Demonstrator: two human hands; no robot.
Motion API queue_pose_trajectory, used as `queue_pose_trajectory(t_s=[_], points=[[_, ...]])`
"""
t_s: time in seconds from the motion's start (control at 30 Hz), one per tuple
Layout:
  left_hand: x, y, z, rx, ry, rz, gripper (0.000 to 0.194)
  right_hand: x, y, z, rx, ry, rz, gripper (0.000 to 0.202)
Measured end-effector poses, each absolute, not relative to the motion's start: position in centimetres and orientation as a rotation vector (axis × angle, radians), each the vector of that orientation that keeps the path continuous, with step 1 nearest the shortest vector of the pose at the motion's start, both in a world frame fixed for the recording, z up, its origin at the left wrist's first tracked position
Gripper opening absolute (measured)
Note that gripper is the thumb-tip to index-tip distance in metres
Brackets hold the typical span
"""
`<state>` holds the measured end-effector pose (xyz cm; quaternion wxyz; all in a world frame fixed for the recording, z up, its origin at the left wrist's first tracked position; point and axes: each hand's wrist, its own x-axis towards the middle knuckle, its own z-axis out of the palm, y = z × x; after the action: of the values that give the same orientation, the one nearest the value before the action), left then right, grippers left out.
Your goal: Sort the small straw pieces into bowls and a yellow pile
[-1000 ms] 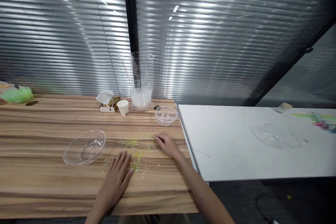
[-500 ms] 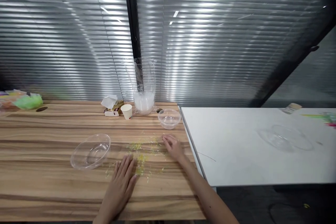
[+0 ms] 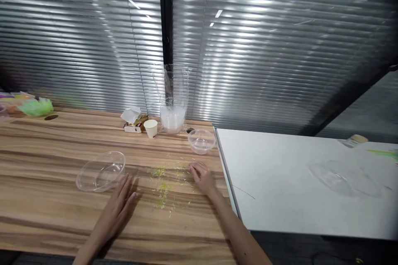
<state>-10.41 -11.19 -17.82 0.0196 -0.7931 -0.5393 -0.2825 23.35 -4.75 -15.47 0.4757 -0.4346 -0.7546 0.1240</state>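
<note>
Two bowls (image 3: 101, 174), one cup (image 3: 151, 129), yellow shreds (image 3: 163, 187)
I see the left hand (image 3: 116, 207), thumb apart, left of the shreds; right hand (image 3: 202, 177) rightward, finger closure unclear; wooden table (image 3: 40, 215), blinds (image 3: 77, 49) behind.

The wood-grain worktop (image 3: 46, 215) carries loose yellowish shreds (image 3: 163, 188) across its middle, a wide clear bowl (image 3: 88, 179) left of them and, farther back, a second clear bowl (image 3: 202, 147), paper cup (image 3: 151, 130) and tissue packet (image 3: 133, 127). A white worktop (image 3: 280, 215) stands just beside it, bearing a thin strand (image 3: 244, 191).
</note>
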Motion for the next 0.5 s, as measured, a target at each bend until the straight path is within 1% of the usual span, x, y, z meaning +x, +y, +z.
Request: queue_pose_trajectory(t_s=[0.13,0.33,0.5], points=[[-10.20,-10.52,-17.78,-2.410,-1.766,-0.868,0.054,23.42,-4.59,-15.32,-1.067,-1.850,0.312,0.026],[-9.91,-11.13,-17.63,-2.311,-1.748,-0.862,0.049,23.41,-4.77,-15.21,-1.063,-1.862,0.350,0.028],[-10.03,-11.35,-17.92,-2.226,-1.904,-0.822,0.049,23.43,-4.94,-15.12,-1.031,-1.891,0.337,0.029]])
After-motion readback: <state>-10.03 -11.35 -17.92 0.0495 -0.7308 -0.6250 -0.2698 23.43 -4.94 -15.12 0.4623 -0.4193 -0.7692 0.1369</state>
